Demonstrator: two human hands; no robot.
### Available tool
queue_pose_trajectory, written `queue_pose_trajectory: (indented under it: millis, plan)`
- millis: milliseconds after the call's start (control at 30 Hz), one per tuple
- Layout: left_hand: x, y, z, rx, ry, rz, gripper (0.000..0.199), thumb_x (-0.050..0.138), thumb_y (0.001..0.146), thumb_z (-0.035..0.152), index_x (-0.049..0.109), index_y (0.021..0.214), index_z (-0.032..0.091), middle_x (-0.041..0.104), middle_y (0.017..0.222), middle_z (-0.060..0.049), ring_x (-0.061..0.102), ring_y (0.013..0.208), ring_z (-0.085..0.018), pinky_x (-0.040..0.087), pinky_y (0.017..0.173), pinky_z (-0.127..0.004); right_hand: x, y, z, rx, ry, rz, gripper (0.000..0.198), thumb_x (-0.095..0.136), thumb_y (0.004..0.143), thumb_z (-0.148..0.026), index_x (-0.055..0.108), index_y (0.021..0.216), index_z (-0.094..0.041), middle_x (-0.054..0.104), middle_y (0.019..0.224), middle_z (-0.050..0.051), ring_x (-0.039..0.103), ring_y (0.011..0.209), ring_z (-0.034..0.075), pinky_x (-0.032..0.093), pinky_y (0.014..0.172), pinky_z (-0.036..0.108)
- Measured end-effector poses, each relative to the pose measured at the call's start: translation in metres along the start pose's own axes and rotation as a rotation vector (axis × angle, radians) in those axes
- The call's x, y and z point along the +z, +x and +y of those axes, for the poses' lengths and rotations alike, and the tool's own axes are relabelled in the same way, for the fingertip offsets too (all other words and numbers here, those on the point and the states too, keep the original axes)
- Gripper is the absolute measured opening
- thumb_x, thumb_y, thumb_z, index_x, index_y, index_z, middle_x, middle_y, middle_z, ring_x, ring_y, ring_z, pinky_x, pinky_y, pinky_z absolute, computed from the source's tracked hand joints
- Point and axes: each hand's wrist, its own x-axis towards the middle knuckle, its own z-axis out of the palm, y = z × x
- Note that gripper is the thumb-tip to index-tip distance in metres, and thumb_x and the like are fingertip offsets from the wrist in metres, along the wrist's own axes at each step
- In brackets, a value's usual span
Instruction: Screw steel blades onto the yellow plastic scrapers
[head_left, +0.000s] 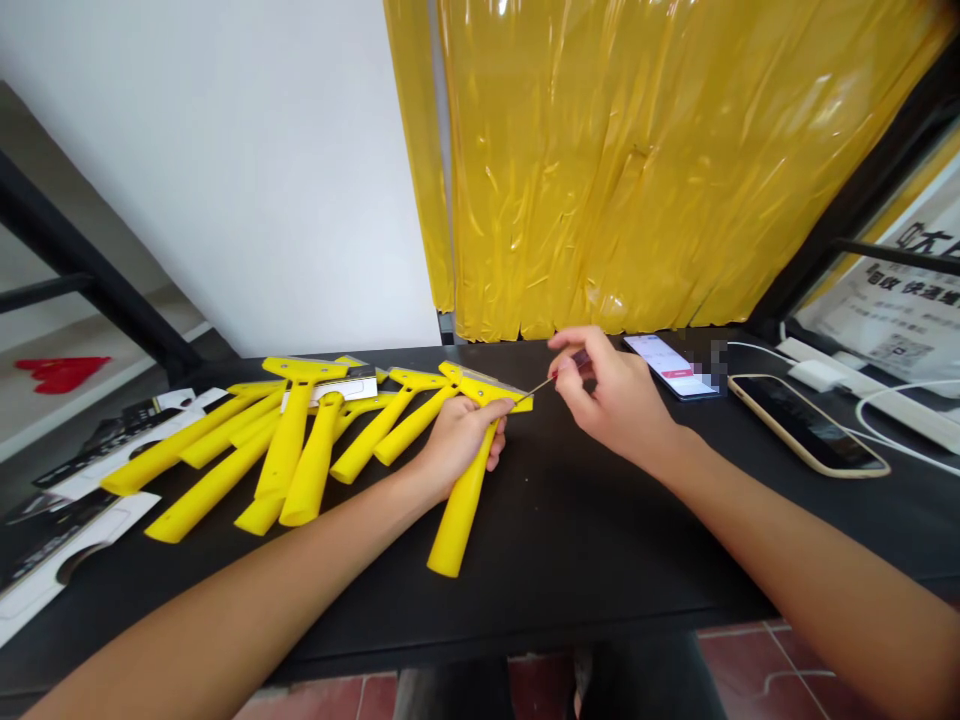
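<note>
My left hand (469,435) is wrapped round the neck of a yellow scraper (463,505), whose handle points down toward me. Its wide head lies beyond my thumb, with a metal strip along the far edge. Between the fingers of my right hand (611,395) is a thin screwdriver (541,387) with a dark red handle. The shaft slants down to the left and its tip meets the scraper head close to my left thumb. Several more yellow scrapers (296,425) lie in an overlapping heap to the left of my left hand.
Printed cardboard sleeves (97,545) lie at the table's left. On the right are a lit phone (664,365), a second phone (810,425) in a tan case, and white cables with a power strip (892,395). A yellow plastic curtain (600,180) and white panel (247,170) stand behind the black table (585,560).
</note>
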Motion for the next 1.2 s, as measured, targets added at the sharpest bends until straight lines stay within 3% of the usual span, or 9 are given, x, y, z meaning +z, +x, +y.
queue_pose_trajectory:
  millis: [67, 167, 367, 600, 700, 867, 933, 1100, 1200]
  plan:
    - [0.001, -0.001, 0.0, 0.002, 0.008, 0.012, 0.035, 0.066, 0.085, 0.035, 0.052, 0.058, 0.017, 0.048, 0.045, 0.001, 0.044, 0.035, -0.009, 0.032, 0.037, -0.021, -0.003, 0.001, -0.001, 0.017, -0.123, -0.004, 0.007, 0.053, 0.096, -0.025, 0.056, 0.092, -0.021, 0.066, 0.071, 0.0, 0.062, 0.059, 0.015, 0.044, 0.058, 0.028]
    - [0.001, -0.001, -0.001, 0.015, 0.001, 0.014, 0.038, 0.061, 0.089, 0.04, 0.054, 0.06, 0.017, 0.049, 0.046, 0.0, 0.044, 0.036, -0.01, 0.034, 0.037, -0.022, -0.007, 0.004, 0.0, 0.051, -0.123, -0.036, 0.024, 0.049, 0.1, -0.034, 0.052, 0.08, -0.021, 0.059, 0.061, -0.002, 0.055, 0.052, 0.013, 0.038, 0.054, 0.028]
    - [0.003, 0.0, -0.003, 0.007, -0.062, 0.051, 0.044, 0.062, 0.089, 0.05, 0.054, 0.061, 0.017, 0.048, 0.049, 0.0, 0.044, 0.038, -0.01, 0.035, 0.036, -0.023, -0.013, 0.007, 0.003, 0.03, 0.009, -0.158, 0.022, 0.043, 0.103, -0.032, 0.056, 0.118, -0.022, 0.065, 0.075, 0.0, 0.06, 0.062, 0.015, 0.042, 0.06, 0.027]
    - [0.002, -0.001, 0.002, -0.014, -0.02, 0.051, 0.041, 0.057, 0.092, 0.042, 0.05, 0.059, 0.018, 0.046, 0.045, 0.001, 0.042, 0.035, -0.01, 0.034, 0.035, -0.023, -0.018, 0.007, 0.002, -0.2, -0.039, -0.329, 0.042, 0.042, 0.101, -0.024, 0.042, 0.143, -0.024, 0.069, 0.109, 0.009, 0.066, 0.085, 0.021, 0.048, 0.073, 0.032]
    - [0.002, -0.001, 0.002, -0.011, -0.001, 0.038, 0.042, 0.056, 0.093, 0.043, 0.05, 0.06, 0.019, 0.047, 0.044, 0.001, 0.043, 0.034, -0.011, 0.034, 0.035, -0.023, -0.016, 0.006, 0.005, -0.171, -0.071, -0.296, 0.04, 0.043, 0.101, -0.026, 0.046, 0.141, -0.023, 0.07, 0.1, 0.007, 0.066, 0.079, 0.019, 0.048, 0.069, 0.031]
    - [0.004, -0.004, 0.002, 0.003, 0.046, 0.03, 0.043, 0.057, 0.092, 0.044, 0.051, 0.059, 0.019, 0.048, 0.044, 0.0, 0.043, 0.035, -0.011, 0.035, 0.036, -0.023, -0.012, 0.006, 0.007, 0.006, -0.124, -0.096, 0.02, 0.049, 0.1, -0.033, 0.065, 0.107, -0.022, 0.069, 0.074, 0.0, 0.061, 0.059, 0.014, 0.042, 0.059, 0.027]
    - [0.004, -0.005, 0.003, 0.01, 0.049, 0.031, 0.042, 0.057, 0.092, 0.044, 0.051, 0.059, 0.018, 0.048, 0.044, 0.0, 0.044, 0.035, -0.011, 0.035, 0.037, -0.023, -0.012, 0.007, 0.005, -0.004, -0.069, -0.131, 0.02, 0.049, 0.098, -0.026, 0.064, 0.11, -0.022, 0.066, 0.07, -0.002, 0.056, 0.054, 0.012, 0.041, 0.056, 0.026]
    - [0.005, -0.006, 0.002, 0.013, 0.05, 0.049, 0.042, 0.058, 0.091, 0.044, 0.052, 0.059, 0.018, 0.049, 0.044, 0.0, 0.045, 0.035, -0.011, 0.035, 0.037, -0.023, -0.016, 0.006, 0.0, -0.094, -0.001, -0.25, 0.048, 0.055, 0.085, -0.014, 0.053, 0.132, -0.024, 0.065, 0.081, -0.002, 0.059, 0.064, 0.014, 0.044, 0.061, 0.026]
    - [0.004, -0.004, 0.0, 0.005, 0.022, 0.073, 0.04, 0.059, 0.091, 0.045, 0.053, 0.061, 0.018, 0.05, 0.046, 0.0, 0.046, 0.036, -0.011, 0.036, 0.037, -0.023, -0.015, 0.005, 0.0, -0.049, -0.074, -0.233, 0.024, 0.057, 0.092, -0.024, 0.062, 0.115, -0.024, 0.067, 0.079, 0.0, 0.061, 0.065, 0.015, 0.044, 0.063, 0.027]
